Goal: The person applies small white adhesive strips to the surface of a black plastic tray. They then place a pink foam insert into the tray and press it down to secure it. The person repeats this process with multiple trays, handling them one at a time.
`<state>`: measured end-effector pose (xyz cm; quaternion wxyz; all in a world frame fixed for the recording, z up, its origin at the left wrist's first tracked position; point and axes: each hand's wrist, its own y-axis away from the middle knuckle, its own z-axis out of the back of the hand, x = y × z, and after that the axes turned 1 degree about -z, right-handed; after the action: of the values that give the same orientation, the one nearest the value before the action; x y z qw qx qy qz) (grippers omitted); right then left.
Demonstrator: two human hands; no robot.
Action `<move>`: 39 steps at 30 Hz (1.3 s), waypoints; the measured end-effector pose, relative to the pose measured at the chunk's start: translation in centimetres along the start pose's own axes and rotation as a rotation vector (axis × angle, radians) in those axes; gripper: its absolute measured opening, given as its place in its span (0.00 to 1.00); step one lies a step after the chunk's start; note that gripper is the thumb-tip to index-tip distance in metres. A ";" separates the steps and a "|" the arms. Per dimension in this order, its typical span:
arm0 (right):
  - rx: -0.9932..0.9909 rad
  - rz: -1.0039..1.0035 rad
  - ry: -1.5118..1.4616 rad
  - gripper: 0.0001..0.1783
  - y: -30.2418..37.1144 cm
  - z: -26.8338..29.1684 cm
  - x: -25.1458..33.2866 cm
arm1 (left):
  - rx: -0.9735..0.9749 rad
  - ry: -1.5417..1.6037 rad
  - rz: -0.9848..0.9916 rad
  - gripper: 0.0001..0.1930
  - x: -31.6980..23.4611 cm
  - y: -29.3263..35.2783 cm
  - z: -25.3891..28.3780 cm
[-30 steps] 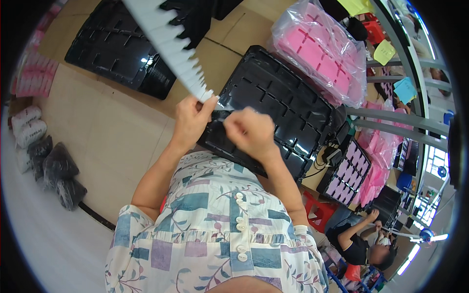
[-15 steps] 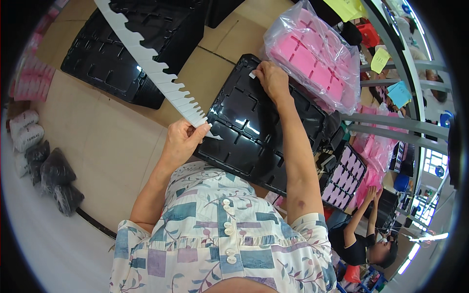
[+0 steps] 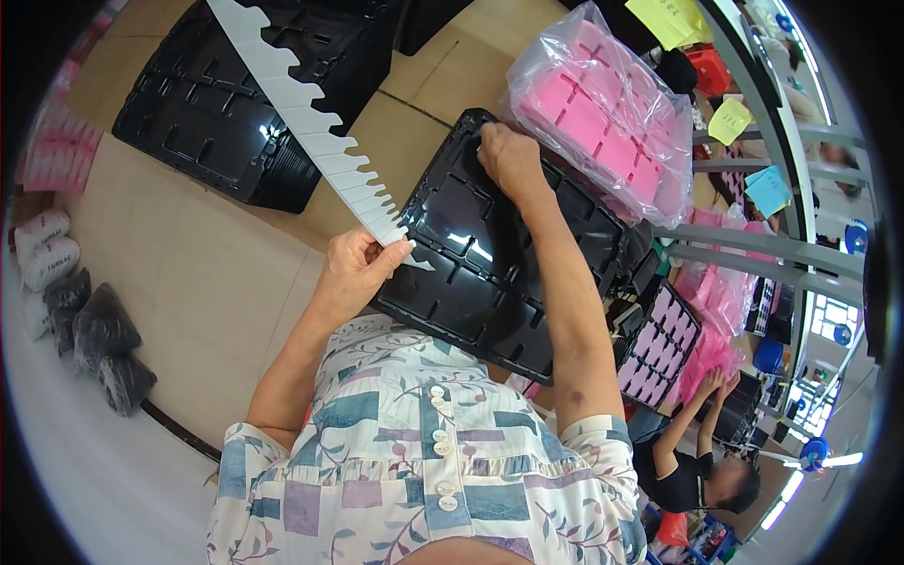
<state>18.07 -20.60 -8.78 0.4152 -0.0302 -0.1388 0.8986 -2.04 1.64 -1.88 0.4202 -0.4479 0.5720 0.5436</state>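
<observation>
My left hand [image 3: 350,273] pinches the near end of a long white strip with a toothed edge [image 3: 306,113], which looks like a strip of labels. The strip slants away to the far left, and its near tip hangs over a black plastic tray [image 3: 443,212]. This tray has a grid of shallow compartments and lies tilted in front of my body. At the tray's far edge my right hand [image 3: 515,162] is closed, its fingertips pressed down against the surface. Whatever lies under those fingertips is hidden.
A stack of black trays [image 3: 235,113] stands at the far left. Pink trays in a clear bag [image 3: 598,113] lie just right of my tray. A grey metal rack [image 3: 753,264] runs along the right. Beyond it a co-worker [image 3: 692,476] handles pink material. Dark bags [image 3: 105,320] lie far left.
My right hand has shifted slightly left along the tray's far edge, with its fingers curled further down. The small white piece at its fingertips is now hidden. My left hand barely moved.
</observation>
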 end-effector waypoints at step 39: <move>-0.569 0.169 -0.380 0.07 6.7 10.3 12.4 | -0.025 0.549 0.124 0.10 -2.4 -3.5 -3.1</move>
<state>3.27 -17.74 -0.02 0.2811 0.0115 -0.4555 0.8446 1.97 -1.38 -0.28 0.2101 -0.5478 0.6840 0.4335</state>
